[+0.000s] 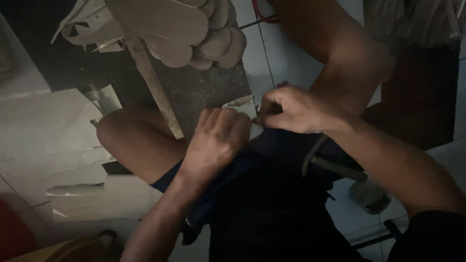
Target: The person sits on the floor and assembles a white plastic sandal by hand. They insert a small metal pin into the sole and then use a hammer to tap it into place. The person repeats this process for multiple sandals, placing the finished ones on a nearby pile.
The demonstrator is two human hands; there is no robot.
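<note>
Here, both hands meet over the lap on a small pale flat cut piece (241, 103).
Left hand (217, 140) fisted, knuckles up, gripping its near edge; right hand (291, 110) pinches its right edge, wrist bent inward.

Left hand (216, 140), right hand (291, 110) clenched together

We see our left hand (217, 140) and right hand (296, 110) closed together on a small pale piece (241, 103) over our lap. At eleven o'clock lies a stack of sole-shaped cutouts (194, 29); at nine o'clock, pale sheets (43, 126); at four o'clock, a hammer (340, 167).
</note>
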